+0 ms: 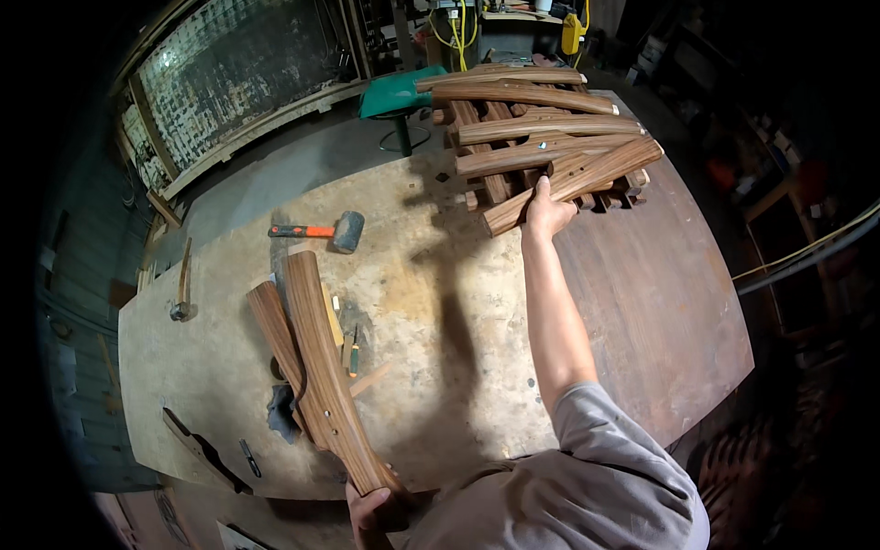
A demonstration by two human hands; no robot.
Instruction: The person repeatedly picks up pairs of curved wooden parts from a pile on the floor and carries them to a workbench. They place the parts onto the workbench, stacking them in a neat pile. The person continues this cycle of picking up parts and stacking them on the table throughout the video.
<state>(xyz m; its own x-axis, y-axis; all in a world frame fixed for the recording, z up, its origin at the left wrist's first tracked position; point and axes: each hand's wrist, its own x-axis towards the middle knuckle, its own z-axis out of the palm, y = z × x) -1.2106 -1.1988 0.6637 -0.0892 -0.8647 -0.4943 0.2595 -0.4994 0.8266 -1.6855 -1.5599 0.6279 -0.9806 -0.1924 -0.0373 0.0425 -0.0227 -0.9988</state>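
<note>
At the lower edge, my left hand (367,506) is closed round the near end of a curved brown wooden piece (323,367), which has small holes near its lower part. A second, similar wooden piece (273,323) lies along its left side. My right arm reaches forward to a stack of like pieces at the far right. There my right hand (548,213) grips the nearest piece, a slanted wooden bar (600,176) with a few holes. Its thumb lies on top; the other fingers are hidden. Behind it, several curved wooden pieces (532,124) are stacked crosswise.
A rubber mallet (346,232) lies on the wooden worktable (431,302). Near the left edge are a hammer (181,307), a dark pen-like tool (249,456) and a dark curved strip (206,449). A green-handled screwdriver (354,357) lies beside the left-hand piece. Beyond stands a green stool (400,92).
</note>
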